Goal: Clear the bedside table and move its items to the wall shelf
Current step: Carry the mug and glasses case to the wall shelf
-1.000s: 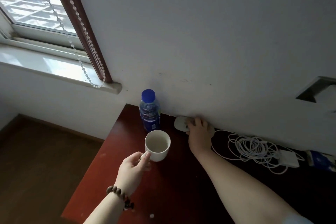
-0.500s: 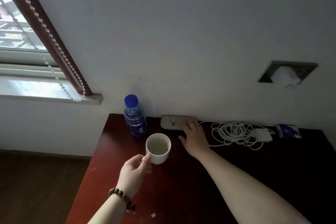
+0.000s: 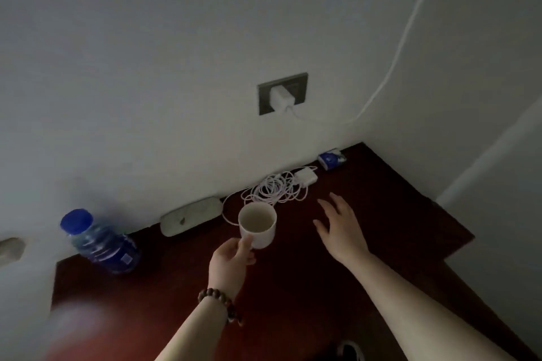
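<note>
My left hand (image 3: 231, 261) grips a white empty mug (image 3: 258, 224) by its handle, above the dark red bedside table (image 3: 381, 243). My right hand (image 3: 340, 228) hovers with spread fingers over the table, to the right of the mug and just in front of a coiled white cable (image 3: 274, 189) with its white charger block (image 3: 306, 176). A white power strip (image 3: 190, 215) lies against the wall. A water bottle (image 3: 99, 242) with a blue cap stands at the table's left end. A small blue packet (image 3: 331, 158) lies in the far corner.
A wall socket (image 3: 283, 94) holds a white plug whose cable (image 3: 396, 50) runs up and right along the wall. A second wall closes the table's right side. A dark shoe (image 3: 350, 350) shows at the bottom edge.
My right hand has left the power strip and moved right, now open over the table near the cable coil. The view has swung right; the mug stays in my left hand.
</note>
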Action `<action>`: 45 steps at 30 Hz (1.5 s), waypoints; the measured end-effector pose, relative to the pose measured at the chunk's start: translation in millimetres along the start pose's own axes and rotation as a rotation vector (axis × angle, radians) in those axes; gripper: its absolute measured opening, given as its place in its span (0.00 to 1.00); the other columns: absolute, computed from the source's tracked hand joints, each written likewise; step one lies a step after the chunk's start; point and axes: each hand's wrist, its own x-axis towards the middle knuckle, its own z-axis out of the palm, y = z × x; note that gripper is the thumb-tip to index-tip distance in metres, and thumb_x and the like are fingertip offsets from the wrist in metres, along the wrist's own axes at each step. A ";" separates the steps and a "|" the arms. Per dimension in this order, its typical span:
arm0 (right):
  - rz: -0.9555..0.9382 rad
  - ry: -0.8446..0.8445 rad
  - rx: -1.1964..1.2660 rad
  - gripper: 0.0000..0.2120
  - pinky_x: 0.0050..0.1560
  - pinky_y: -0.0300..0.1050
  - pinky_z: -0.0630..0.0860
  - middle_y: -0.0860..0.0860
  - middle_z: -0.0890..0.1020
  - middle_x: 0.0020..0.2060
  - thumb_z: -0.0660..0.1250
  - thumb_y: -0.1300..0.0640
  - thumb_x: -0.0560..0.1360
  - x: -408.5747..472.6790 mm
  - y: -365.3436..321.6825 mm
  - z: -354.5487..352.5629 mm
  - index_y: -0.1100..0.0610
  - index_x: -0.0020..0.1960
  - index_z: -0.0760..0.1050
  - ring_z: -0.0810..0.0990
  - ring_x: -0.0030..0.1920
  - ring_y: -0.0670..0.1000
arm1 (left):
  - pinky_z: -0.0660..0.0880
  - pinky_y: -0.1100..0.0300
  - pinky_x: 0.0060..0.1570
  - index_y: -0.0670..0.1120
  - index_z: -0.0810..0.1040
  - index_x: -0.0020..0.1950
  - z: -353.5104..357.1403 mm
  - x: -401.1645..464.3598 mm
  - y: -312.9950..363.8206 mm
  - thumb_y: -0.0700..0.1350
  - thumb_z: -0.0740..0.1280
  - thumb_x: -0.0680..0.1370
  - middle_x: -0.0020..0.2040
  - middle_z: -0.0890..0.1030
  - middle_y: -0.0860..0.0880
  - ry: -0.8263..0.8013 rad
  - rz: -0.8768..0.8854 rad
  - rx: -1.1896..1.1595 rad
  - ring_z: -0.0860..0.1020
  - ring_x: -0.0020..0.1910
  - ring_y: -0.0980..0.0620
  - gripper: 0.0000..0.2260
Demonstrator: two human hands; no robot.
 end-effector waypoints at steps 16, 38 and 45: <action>-0.003 -0.160 -0.072 0.29 0.75 0.53 0.50 0.50 0.52 0.76 0.56 0.43 0.78 64.6 243.9 -69.4 0.47 0.75 0.52 0.47 0.76 0.54 | 0.78 0.47 0.50 0.44 0.78 0.43 293.1 74.4 73.8 0.55 0.62 0.79 0.42 0.84 0.44 -0.111 -0.048 0.020 0.83 0.43 0.48 0.16; -0.133 -0.195 -0.305 0.34 0.71 0.53 0.44 0.52 0.54 0.76 0.43 0.32 0.77 62.6 283.4 -19.7 0.49 0.76 0.48 0.51 0.76 0.55 | 0.73 0.67 0.51 0.54 0.71 0.64 352.1 106.2 80.2 0.53 0.74 0.70 0.59 0.77 0.56 -0.079 0.188 0.314 0.76 0.55 0.61 0.25; -0.133 -0.197 -0.330 0.33 0.70 0.52 0.44 0.53 0.59 0.74 0.46 0.33 0.77 62.9 279.4 -24.4 0.50 0.75 0.53 0.55 0.75 0.56 | 0.60 0.59 0.68 0.55 0.45 0.78 367.9 138.5 100.7 0.48 0.81 0.62 0.74 0.63 0.55 -0.195 0.147 0.127 0.63 0.68 0.60 0.56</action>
